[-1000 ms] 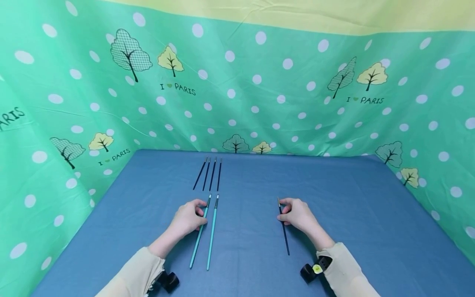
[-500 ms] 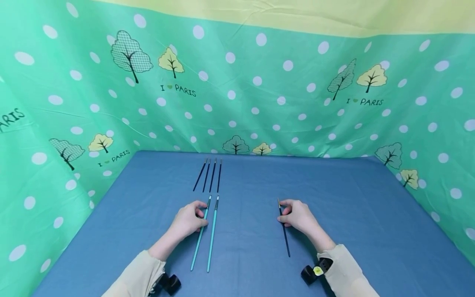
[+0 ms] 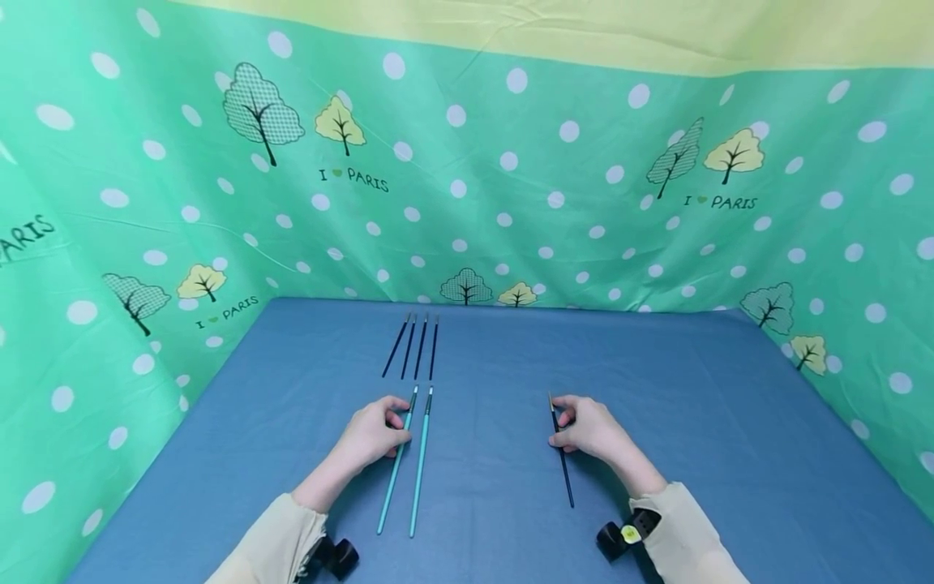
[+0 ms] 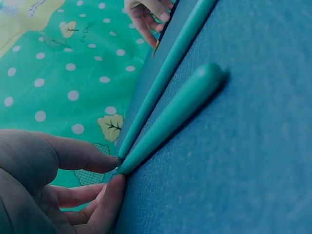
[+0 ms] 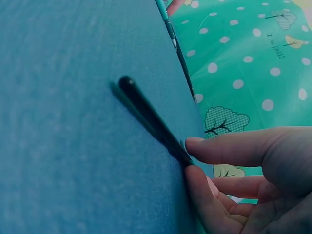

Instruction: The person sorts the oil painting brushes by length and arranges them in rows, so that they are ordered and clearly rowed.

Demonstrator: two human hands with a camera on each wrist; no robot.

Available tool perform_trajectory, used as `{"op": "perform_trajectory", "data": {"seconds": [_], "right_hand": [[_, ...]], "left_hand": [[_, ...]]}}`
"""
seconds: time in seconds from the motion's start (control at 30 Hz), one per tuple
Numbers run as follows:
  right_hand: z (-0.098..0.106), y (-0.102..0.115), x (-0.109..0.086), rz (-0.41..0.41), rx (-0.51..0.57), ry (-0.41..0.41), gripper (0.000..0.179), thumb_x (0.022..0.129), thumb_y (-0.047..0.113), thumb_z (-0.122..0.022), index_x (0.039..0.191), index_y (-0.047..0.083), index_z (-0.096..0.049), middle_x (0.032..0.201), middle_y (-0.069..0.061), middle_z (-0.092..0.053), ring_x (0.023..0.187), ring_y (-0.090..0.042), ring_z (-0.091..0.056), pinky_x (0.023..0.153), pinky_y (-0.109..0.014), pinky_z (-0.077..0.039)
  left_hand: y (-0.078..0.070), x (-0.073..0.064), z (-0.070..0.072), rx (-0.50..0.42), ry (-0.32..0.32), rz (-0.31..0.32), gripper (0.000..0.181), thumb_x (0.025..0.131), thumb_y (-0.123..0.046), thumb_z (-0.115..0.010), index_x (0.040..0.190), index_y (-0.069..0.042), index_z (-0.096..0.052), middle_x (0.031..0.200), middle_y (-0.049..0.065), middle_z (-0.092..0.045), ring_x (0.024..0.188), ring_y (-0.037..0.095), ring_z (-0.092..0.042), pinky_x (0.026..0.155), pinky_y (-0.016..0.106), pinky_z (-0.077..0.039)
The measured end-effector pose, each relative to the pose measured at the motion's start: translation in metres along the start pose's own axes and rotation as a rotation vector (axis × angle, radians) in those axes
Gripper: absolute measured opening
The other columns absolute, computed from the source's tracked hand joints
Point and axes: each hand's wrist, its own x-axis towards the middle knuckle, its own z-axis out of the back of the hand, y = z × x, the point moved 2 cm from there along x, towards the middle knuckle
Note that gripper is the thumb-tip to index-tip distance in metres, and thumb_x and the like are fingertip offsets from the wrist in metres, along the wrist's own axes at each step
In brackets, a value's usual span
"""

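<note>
My left hand (image 3: pixel 370 430) pinches a teal-handled paintbrush (image 3: pixel 389 493) near its brush end, between thumb and fingers. That handle (image 4: pixel 170 117) runs low along the cloth in the left wrist view. A second teal paintbrush (image 3: pixel 420 470) lies just to its right, untouched. To the right, my right hand (image 3: pixel 589 428) pinches a slim dark-handled paintbrush (image 3: pixel 567 483) close to its golden ferrule. Seen from the right wrist, this handle (image 5: pixel 148 114) points away from the fingers, just over its shadow. Both brush heads point toward the back.
Several dark paintbrushes (image 3: pixel 418 349) lie side by side behind the teal ones, tips toward the back edge. Blue cloth (image 3: pixel 496 503) covers the table. A green dotted curtain (image 3: pixel 554 162) hangs behind and at both sides.
</note>
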Motion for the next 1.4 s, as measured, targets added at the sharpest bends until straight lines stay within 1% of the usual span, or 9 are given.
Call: {"op": "perform_trajectory", "data": {"seconds": [0.17,0.37,0.67,0.8,0.97,1.2,1.4], "right_hand": [[-0.001,0.0,-0.001,0.002,-0.007,0.009,0.063,0.07,-0.002,-0.072,0.128,0.001,-0.048,0.081,-0.007,-0.052,0.056,-0.014,-0.057,0.052,-0.028,-0.052],[-0.002,0.002,0.001,0.017,-0.029,0.0,0.058,0.071,-0.004,-0.067,0.126,0.001,-0.05,0.076,-0.006,-0.051,0.053,-0.015,-0.055,0.05,-0.028,-0.049],[-0.002,0.011,0.013,0.043,-0.033,0.014,0.051,0.072,-0.002,-0.064,0.122,0.002,-0.055,0.074,-0.005,-0.053,0.05,-0.016,-0.054,0.049,-0.027,-0.046],[-0.005,0.017,0.022,0.054,-0.008,0.016,0.048,0.073,-0.002,-0.064,0.12,0.002,-0.056,0.076,-0.005,-0.053,0.052,-0.015,-0.055,0.05,-0.027,-0.048],[-0.009,0.027,0.034,0.063,0.062,0.016,0.044,0.074,-0.003,-0.064,0.117,0.0,-0.058,0.079,-0.007,-0.054,0.055,-0.015,-0.056,0.052,-0.028,-0.051],[-0.019,0.045,0.052,0.043,0.162,0.024,0.04,0.075,-0.002,-0.063,0.115,0.0,-0.059,0.086,-0.009,-0.058,0.061,-0.015,-0.059,0.058,-0.028,-0.055],[-0.027,0.063,0.067,0.033,0.216,0.033,0.04,0.076,-0.001,-0.062,0.116,0.002,-0.059,0.089,-0.012,-0.061,0.063,-0.017,-0.062,0.061,-0.03,-0.056]], "left_hand": [[0.001,0.0,-0.001,-0.015,0.003,-0.002,0.042,0.073,0.0,-0.067,0.113,-0.002,-0.057,0.076,0.006,-0.053,0.049,0.014,-0.052,0.047,0.027,-0.05],[0.0,-0.001,-0.001,-0.011,-0.003,-0.01,0.042,0.073,0.002,-0.065,0.114,-0.001,-0.057,0.077,0.006,-0.053,0.05,0.014,-0.052,0.047,0.027,-0.05],[0.002,0.0,-0.003,-0.014,-0.002,-0.007,0.042,0.073,0.002,-0.065,0.114,-0.002,-0.057,0.076,0.006,-0.052,0.051,0.014,-0.051,0.047,0.027,-0.05],[0.002,0.0,-0.003,-0.02,0.0,-0.003,0.042,0.073,0.002,-0.065,0.114,-0.002,-0.057,0.076,0.006,-0.052,0.051,0.014,-0.051,0.047,0.027,-0.05],[0.001,0.0,-0.002,-0.026,0.002,0.002,0.042,0.072,0.002,-0.065,0.114,-0.002,-0.057,0.077,0.006,-0.052,0.052,0.014,-0.052,0.047,0.027,-0.05],[0.0,-0.001,-0.001,-0.03,0.001,0.004,0.042,0.073,0.002,-0.065,0.114,-0.001,-0.057,0.078,0.006,-0.052,0.052,0.014,-0.051,0.048,0.027,-0.051],[-0.002,-0.002,0.001,-0.025,0.009,0.006,0.042,0.072,0.003,-0.064,0.113,-0.002,-0.057,0.077,0.006,-0.051,0.052,0.014,-0.051,0.048,0.027,-0.051]]}}
